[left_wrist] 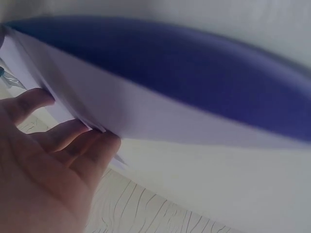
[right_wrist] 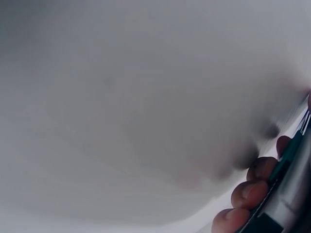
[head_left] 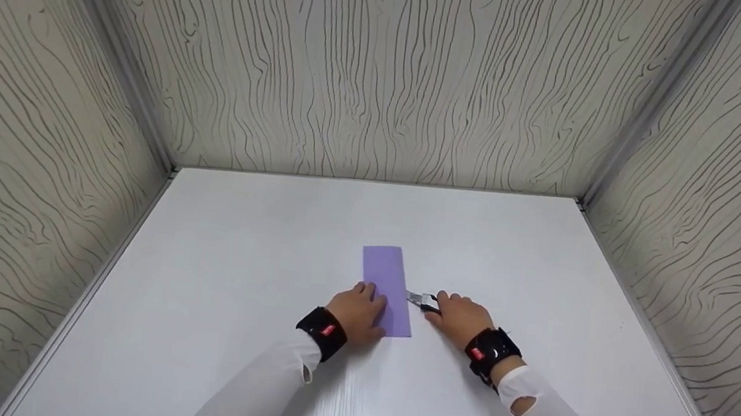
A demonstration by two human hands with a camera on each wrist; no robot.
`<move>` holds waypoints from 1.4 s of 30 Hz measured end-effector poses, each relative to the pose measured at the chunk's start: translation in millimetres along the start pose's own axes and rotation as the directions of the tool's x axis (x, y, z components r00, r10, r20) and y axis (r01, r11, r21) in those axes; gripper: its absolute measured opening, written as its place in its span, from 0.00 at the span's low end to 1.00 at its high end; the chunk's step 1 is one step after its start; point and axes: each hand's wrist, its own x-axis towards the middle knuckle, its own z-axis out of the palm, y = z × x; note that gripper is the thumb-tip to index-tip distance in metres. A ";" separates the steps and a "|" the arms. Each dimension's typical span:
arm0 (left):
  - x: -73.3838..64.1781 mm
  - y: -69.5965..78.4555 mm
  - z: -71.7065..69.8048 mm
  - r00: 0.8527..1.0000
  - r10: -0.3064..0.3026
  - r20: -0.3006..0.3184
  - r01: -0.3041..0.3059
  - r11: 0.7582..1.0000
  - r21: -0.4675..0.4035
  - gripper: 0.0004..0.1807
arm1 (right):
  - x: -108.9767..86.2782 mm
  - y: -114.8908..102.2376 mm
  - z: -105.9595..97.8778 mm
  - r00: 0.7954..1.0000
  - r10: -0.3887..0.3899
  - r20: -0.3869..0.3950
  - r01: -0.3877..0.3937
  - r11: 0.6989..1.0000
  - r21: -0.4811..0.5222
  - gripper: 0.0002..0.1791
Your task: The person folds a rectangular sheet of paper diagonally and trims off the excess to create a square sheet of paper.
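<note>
A strip of purple paper point(head_left: 383, 266) lies lengthwise on the table. In the left wrist view, two layers of the paper point(left_wrist: 194, 73) bow apart, a darker one above a paler one. My left hand point(head_left: 357, 311) rests on the strip's lower left part, fingers spread and pressing it down. To the right, my right hand point(head_left: 461, 318) grips a utility knife point(head_left: 430, 302). Its silver blade end points left and reaches the paper's right edge; whether it sits between the layers I cannot tell. Fingers curl round the knife's dark green handle point(right_wrist: 284, 162) in the right wrist view.
The white table point(head_left: 241, 230) is bounded by wood-grain panels point(head_left: 382, 75) at the back and both sides. Grey metal strips point(head_left: 125, 59) run along the corners. Black bands point(head_left: 323, 332) are strapped round both wrists, above white sleeves.
</note>
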 end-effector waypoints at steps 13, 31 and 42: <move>-2.8 8.2 -7.9 0.998 0.009 -0.069 -0.011 1.000 -0.029 0.25 | -21.0 -5.0 2.4 0.999 -0.031 0.017 0.031 1.000 -0.004 0.24; -1.4 8.3 -10.8 0.999 -0.026 -0.025 0.026 1.000 -0.011 0.36 | -16.1 -9.6 4.7 0.998 -0.065 -0.015 0.065 0.998 -0.024 0.24; 2.0 11.5 -9.9 0.998 0.006 -0.063 -0.004 0.999 0.042 0.34 | -13.8 -4.0 9.4 0.996 -0.078 -0.052 0.075 0.996 -0.044 0.23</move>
